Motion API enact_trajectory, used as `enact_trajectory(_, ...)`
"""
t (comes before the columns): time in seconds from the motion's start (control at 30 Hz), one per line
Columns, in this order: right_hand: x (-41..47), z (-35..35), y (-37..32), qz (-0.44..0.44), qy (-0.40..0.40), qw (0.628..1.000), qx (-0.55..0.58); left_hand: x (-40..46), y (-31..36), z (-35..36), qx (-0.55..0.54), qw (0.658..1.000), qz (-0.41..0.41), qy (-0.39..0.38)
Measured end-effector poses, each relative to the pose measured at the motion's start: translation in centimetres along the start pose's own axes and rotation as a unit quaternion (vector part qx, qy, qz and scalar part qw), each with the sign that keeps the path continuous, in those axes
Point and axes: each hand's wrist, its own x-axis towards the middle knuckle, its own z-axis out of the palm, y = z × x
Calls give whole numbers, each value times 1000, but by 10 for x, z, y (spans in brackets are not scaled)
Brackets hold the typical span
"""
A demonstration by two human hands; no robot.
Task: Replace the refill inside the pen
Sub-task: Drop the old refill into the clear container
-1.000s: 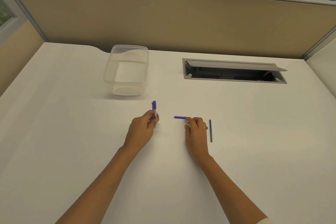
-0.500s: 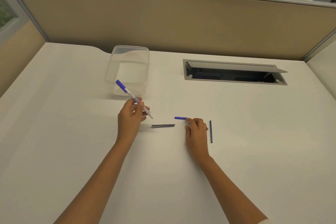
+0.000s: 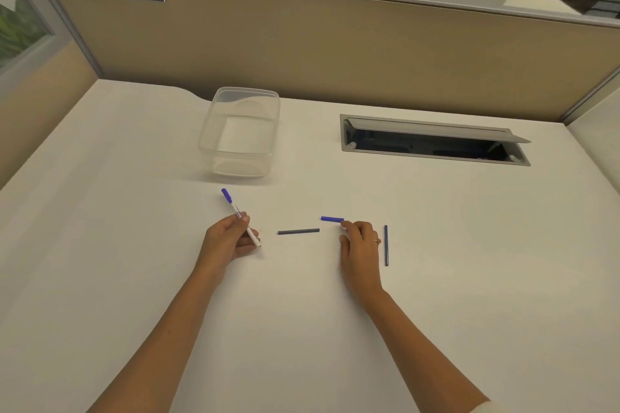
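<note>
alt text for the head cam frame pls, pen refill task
A person's left hand holds a white pen barrel with a blue end tilted above a white desk, while the right hand rests flat beside a short blue cap. A dark grey refill lies between the hands, a thin blue refill right of them; a clear plastic tub stands behind.

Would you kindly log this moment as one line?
left hand: holds pen barrel | right hand: on desk, beside blue cap | dark refill: on desk
</note>
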Motion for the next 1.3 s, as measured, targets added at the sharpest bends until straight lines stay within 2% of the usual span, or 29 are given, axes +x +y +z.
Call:
enact_trajectory(0.2, 6, -5, -22, -55, -29, 998, 14, -1, -4, -1, -18, 1000, 10, 5)
enact_trajectory(0.47, 16, 10, -51, -158, -96, 981, -65, -2, -5, -2, -22, 1000, 16, 16)
enact_trajectory(0.63, 7, 14, -51, -152, -77, 984, -58, -1, -6, -5, -31, 999, 7, 11)
enact_trajectory(0.83, 3, 18, -56, -104, -69, 991, -46, -1, -3, -10, -64, 998, 0, -12)
enact_trajectory(0.93, 3, 19, -63, -51, -44, 998, -19, 2, 5, -15, -101, 995, -10, -18)
enact_trajectory(1.03, 10, 16, -80, -18, 19, 999, 39, 10, 15, -31, -116, 993, -18, -27)
enact_trajectory(1.2, 44, 9, -132, -2, 118, 987, 112, 30, 31, -73, -114, 993, -13, -36)
enact_trajectory(1.3, 79, 9, -170, -15, 144, 981, 130, 43, 40, -95, -123, 991, -18, -41)
